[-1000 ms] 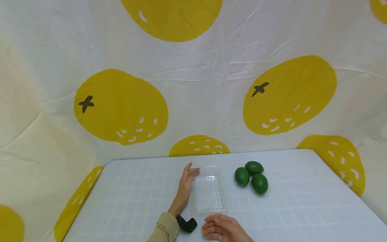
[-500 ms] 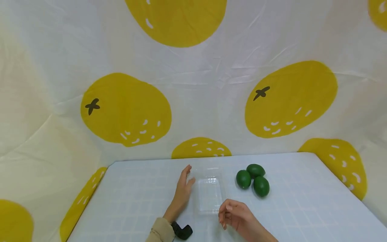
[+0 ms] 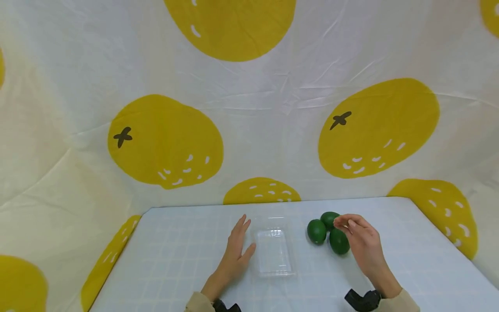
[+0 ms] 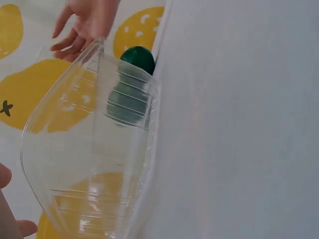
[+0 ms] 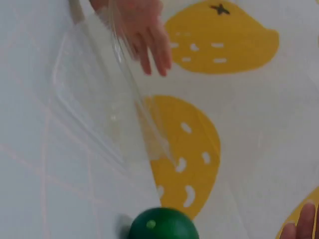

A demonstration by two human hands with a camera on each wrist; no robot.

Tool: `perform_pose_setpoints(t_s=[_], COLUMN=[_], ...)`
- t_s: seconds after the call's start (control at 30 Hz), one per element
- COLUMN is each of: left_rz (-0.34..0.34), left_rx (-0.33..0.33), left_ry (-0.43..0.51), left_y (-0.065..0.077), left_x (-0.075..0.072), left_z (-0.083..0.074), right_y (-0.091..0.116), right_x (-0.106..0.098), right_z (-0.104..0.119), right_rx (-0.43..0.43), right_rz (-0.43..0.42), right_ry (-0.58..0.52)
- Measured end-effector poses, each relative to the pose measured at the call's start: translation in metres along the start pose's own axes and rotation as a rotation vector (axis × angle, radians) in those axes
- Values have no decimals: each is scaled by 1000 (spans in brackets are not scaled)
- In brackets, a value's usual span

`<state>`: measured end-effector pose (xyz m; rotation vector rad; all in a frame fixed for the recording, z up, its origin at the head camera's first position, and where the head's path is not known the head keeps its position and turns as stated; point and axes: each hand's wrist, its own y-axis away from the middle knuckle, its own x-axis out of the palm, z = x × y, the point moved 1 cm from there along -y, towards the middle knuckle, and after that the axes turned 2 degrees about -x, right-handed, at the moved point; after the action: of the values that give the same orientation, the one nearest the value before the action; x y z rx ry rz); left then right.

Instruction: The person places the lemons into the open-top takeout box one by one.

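A clear plastic container point(image 3: 274, 255) stands on the table in front of me. My left hand point(image 3: 233, 253) is along its left side, fingers spread and straight, holding nothing; whether it touches the wall I cannot tell. To the right lie three dark green oval fruits in a cluster: a left one point(image 3: 316, 232), a back one point(image 3: 328, 218) and a front one point(image 3: 339, 242). Over the right edge of the cluster is my right hand point(image 3: 362, 242), its fingers loosely bent and nothing seen between them. In the right wrist view its fingertips point(image 5: 305, 224) appear apart from a green fruit point(image 5: 163, 226).
A pale checked cloth covers the table point(image 3: 175, 255). Behind it and at both sides hangs a white curtain point(image 3: 269, 130) printed with big yellow fruits. Each wrist wears a black mount, the right-hand mount point(image 3: 363, 300) close to the tabletop.
My right hand has moved from in front of the container, rightward and away from me, to the green fruits. My left hand has spread its fingers beside the container. The fruits have stayed put.
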<state>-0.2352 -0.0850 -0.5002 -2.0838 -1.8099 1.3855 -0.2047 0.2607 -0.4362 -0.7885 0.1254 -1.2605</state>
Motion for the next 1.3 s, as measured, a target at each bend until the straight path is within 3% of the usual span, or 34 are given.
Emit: perform_pose_setpoints(t_s=[0.17,0.27,0.43,0.67,1.0,1.3], left_rz=[-23,-40,-37,-38,-30,9], left_rx=[160,195,197,195,187,164], left_ry=[-190,-236,-247,-244,-234,-235], left_y=[5,7,8,10,8,6], left_x=[5,6,8,9,8,9], left_z=[11,16,18,17,17,18], right_y=[5,10,17,26,31,32], right_x=[-26,-36,-51,-62,-67,-65], right_z=[-6,-12,-23,-35,-46,-47], right_rx=[21,44,92,194,250,337], right_rz=[-138,-174,-184,-252,-188,-162], right_ry=[166,212,220,353,772,838])
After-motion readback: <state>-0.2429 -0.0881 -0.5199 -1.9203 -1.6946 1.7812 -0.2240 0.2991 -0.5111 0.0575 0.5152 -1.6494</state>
